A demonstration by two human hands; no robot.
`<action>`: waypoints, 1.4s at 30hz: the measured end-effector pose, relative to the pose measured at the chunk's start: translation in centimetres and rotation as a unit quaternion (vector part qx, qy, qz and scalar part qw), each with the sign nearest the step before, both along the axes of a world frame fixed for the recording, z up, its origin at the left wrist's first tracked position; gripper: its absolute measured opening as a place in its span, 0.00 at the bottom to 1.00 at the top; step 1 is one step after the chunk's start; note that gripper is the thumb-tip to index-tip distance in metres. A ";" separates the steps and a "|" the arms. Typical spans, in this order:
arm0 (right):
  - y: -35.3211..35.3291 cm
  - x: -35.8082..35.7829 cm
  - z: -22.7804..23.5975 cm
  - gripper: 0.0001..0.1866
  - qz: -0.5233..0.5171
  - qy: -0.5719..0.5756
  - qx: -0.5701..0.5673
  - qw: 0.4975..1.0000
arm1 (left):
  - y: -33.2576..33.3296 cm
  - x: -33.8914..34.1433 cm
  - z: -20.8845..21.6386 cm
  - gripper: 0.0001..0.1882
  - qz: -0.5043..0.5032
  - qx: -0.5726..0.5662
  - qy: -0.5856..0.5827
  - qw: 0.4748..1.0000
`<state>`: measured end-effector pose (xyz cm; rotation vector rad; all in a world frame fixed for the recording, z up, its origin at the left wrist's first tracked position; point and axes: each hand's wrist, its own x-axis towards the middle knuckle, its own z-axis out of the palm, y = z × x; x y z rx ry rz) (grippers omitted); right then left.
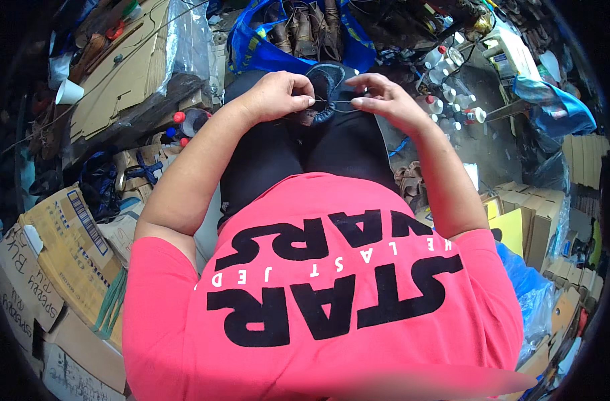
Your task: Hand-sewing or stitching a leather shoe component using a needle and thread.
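A dark grey-blue shoe upper (pixel 326 79) with a padded, rounded edge rests on my lap between my hands. A thin pale thread (pixel 335 101) runs across its opening from one hand to the other. My left hand (pixel 281 95) is closed at the upper's left side, thumb and forefinger pinching the thread. On the right, my right hand (pixel 385 99) has its thumb and fingertips drawn together on the thread's other end, the remaining fingers curled. Whether a needle is on the thread is too small to tell.
Just beyond my knees stands a blue bag (pixel 251 57) holding several brown shoe-like pieces (pixel 305 30). Small bottles (pixel 445 83) crowd the floor at the right. Flattened cardboard (pixel 128 80) lies at the left, beside a white cup (pixel 69 92); boxes (pixel 71 227) are stacked nearer.
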<state>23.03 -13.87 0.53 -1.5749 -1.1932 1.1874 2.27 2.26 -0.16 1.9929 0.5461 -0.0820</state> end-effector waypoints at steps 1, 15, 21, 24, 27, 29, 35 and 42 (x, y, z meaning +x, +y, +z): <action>0.3 -0.3 -0.2 0.18 0.018 -0.008 -0.012 1.000 | 0.0 0.0 -0.3 0.09 0.002 0.001 0.001 1.000; 0.0 -1.7 -0.8 0.07 -0.012 -0.093 0.010 0.996 | -0.8 1.1 -1.9 0.09 0.003 0.037 -0.006 0.999; 0.2 -1.7 -1.4 0.07 -0.021 -0.100 0.043 0.994 | -0.5 1.4 -2.5 0.08 0.022 -0.032 0.025 0.999; 0.4 -2.0 -2.5 0.08 -0.044 -0.075 0.048 0.995 | -1.4 1.5 -2.2 0.05 0.030 -0.022 -0.018 0.999; 0.8 -2.2 -2.5 0.08 -0.048 -0.052 0.030 0.997 | -2.1 1.6 -1.6 0.06 0.037 0.023 -0.063 0.997; 1.2 -2.3 -0.7 0.09 -0.030 -0.098 0.029 0.994 | -2.0 1.7 -0.5 0.07 0.017 0.113 -0.073 0.991; 2.3 -1.3 -0.5 0.09 0.045 -0.103 0.016 0.994 | -0.4 1.4 1.8 0.08 -0.065 0.090 -0.032 0.993; 1.2 0.9 -0.9 0.09 0.049 0.055 -0.061 0.995 | 0.9 -0.3 0.8 0.06 -0.143 0.203 -0.096 0.964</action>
